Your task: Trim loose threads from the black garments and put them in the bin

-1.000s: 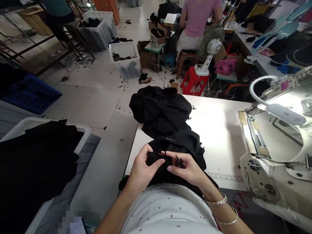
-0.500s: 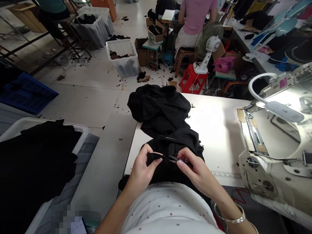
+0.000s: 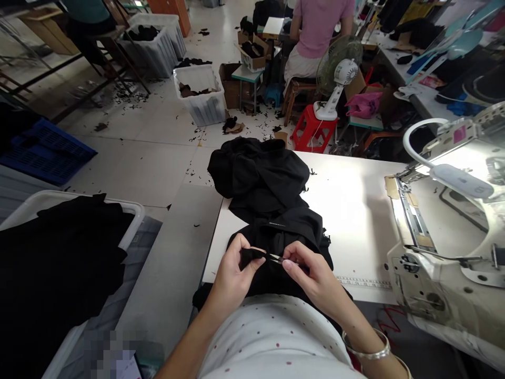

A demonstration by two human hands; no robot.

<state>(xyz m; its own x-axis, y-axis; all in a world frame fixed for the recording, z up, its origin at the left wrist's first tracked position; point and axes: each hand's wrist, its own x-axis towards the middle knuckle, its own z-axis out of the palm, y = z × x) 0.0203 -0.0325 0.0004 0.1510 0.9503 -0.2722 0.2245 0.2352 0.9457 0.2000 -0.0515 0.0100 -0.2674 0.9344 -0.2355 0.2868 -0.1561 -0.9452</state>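
Between thumb and fingers, my left hand pinches an edge of a black garment. My right hand grips small thread snips, their blades pointing left and touching or very near the pinched edge. Most of the snips' body is hidden inside my fingers. The garment lies over the near edge of the white table and onto my lap, with a small pale label near its top. Beyond it, against the garment, rests a heap of black fabric.
A sewing machine with a lamp stands at the right, a printed ruler strip on the table near it. To the left is a white bin piled with black cloth. A fan on a red stool and a seated person are ahead.
My right hand has moved slightly left, bringing the snips closer to the pinched edge, and their blades look more closed. My left hand keeps its pinch.
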